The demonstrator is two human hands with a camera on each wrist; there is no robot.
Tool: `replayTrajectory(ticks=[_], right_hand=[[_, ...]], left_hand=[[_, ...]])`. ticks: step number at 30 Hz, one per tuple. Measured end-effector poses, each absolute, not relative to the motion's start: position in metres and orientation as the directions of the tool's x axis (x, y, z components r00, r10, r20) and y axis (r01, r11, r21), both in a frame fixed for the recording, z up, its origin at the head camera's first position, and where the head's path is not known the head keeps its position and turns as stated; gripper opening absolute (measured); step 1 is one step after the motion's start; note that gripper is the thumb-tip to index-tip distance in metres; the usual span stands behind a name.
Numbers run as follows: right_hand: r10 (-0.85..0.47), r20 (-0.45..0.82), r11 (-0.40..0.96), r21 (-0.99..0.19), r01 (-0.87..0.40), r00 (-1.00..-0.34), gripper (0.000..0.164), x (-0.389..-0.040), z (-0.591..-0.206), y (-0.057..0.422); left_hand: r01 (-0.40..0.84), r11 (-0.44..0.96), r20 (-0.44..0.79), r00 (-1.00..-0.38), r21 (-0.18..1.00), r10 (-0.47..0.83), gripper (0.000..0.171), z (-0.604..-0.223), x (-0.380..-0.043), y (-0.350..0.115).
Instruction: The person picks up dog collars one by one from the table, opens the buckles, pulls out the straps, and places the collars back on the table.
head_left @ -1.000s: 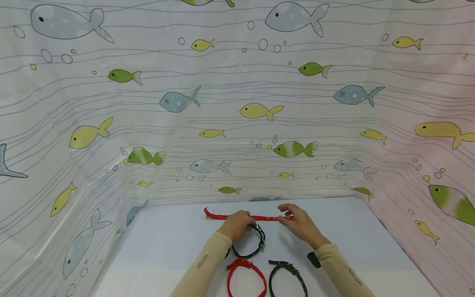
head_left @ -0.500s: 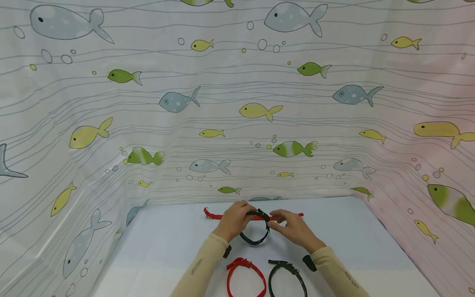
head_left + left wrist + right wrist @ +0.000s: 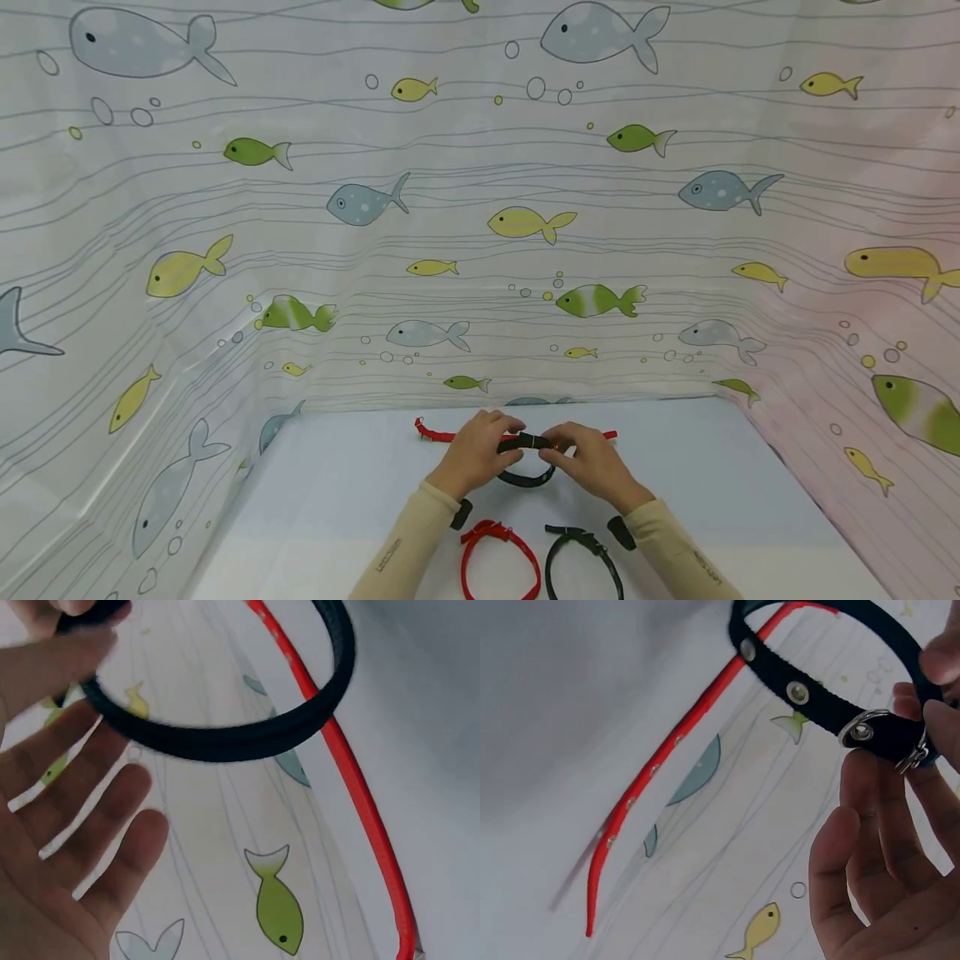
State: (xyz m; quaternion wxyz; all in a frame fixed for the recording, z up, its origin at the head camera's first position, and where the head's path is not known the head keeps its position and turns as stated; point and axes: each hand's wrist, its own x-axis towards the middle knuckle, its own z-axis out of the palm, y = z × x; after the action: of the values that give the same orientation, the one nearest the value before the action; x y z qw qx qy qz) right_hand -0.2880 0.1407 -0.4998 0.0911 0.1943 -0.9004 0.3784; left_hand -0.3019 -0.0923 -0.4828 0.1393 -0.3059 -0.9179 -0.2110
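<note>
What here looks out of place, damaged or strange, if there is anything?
I see no spill or damage. Only the far red strap stands out: it lies opened out lengthwise, with one end bent, while the held black collar, near red collar and near dark collar are looped.

Wide lanes left and right on the table [image 3: 315, 500]; far middle's plugged by left hand [image 3: 477, 450], right hand [image 3: 592, 460] and collar [image 3: 826, 711], strap [image 3: 438, 436] behind; near middle, red loop [image 3: 489, 526] and black loop [image 3: 573, 533] block

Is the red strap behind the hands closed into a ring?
No, the red strap lies stretched out on the table.
</note>
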Motion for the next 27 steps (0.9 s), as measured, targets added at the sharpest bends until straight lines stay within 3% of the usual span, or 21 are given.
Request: replayTrajectory(ticks=[5, 10, 21, 27], right_hand=[[-0.332, 0.371, 0.647, -0.58, -0.495, -0.867, 0.023, -0.281, -0.496, 0.14], [-0.349, 0.379, 0.633, -0.579, -0.514, -0.857, 0.025, -0.277, -0.496, 0.139], [-0.287, 0.421, 0.456, -0.73, -0.509, -0.861, 0.021, -0.275, -0.496, 0.141], [-0.269, 0.433, 0.488, -0.709, -0.509, -0.86, 0.023, -0.271, -0.495, 0.136]], left_hand=[[0.599, 0.657, 0.279, -0.798, 0.458, 0.534, 0.049, -0.481, -0.294, -0.092], [0.642, 0.572, 0.333, -0.761, 0.51, 0.557, 0.041, -0.488, -0.291, -0.093], [0.691, 0.404, 0.467, -0.712, 0.599, 0.525, 0.028, -0.498, -0.29, -0.095], [0.716, 0.402, 0.519, -0.694, 0.57, 0.499, 0.028, -0.497, -0.289, -0.096]])
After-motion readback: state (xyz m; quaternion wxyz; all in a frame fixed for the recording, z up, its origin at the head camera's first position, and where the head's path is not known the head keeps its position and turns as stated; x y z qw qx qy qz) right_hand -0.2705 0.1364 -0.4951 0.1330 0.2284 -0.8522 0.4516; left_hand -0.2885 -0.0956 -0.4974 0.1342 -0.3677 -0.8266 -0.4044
